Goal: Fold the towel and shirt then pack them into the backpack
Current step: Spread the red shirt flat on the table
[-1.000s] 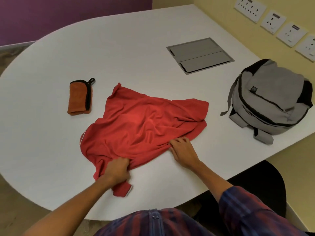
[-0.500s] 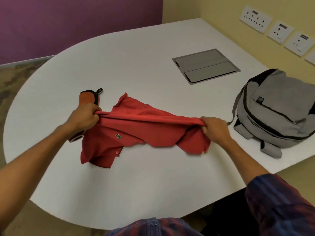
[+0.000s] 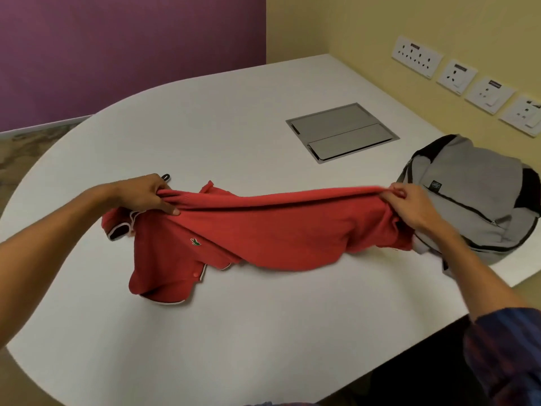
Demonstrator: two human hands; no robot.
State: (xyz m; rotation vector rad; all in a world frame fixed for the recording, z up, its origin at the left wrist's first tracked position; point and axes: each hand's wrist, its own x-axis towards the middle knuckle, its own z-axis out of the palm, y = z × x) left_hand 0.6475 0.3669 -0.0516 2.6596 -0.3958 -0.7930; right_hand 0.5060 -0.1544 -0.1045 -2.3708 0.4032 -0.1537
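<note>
A red polo shirt (image 3: 263, 235) with a small green logo hangs stretched sideways above the white table (image 3: 234, 332), its lower part and collar draped on the surface. My left hand (image 3: 146, 194) grips its left end near the collar. At the opposite end my right hand (image 3: 409, 206) pinches the fabric, just in front of the grey backpack (image 3: 474, 194) lying at the table's right edge. The folded orange towel is hidden behind my left hand; only its black loop (image 3: 165, 177) shows.
A grey metal cable hatch (image 3: 341, 131) is set flush in the table behind the shirt. Wall sockets (image 3: 456, 76) line the yellow wall on the right. The table's rounded edge curves on the left and near side, with a dark chair (image 3: 409, 373) at lower right.
Both hands picked the shirt up off the table by its near edge and pulled it taut sideways; my hands have spread further apart, the right one reaching the backpack.
</note>
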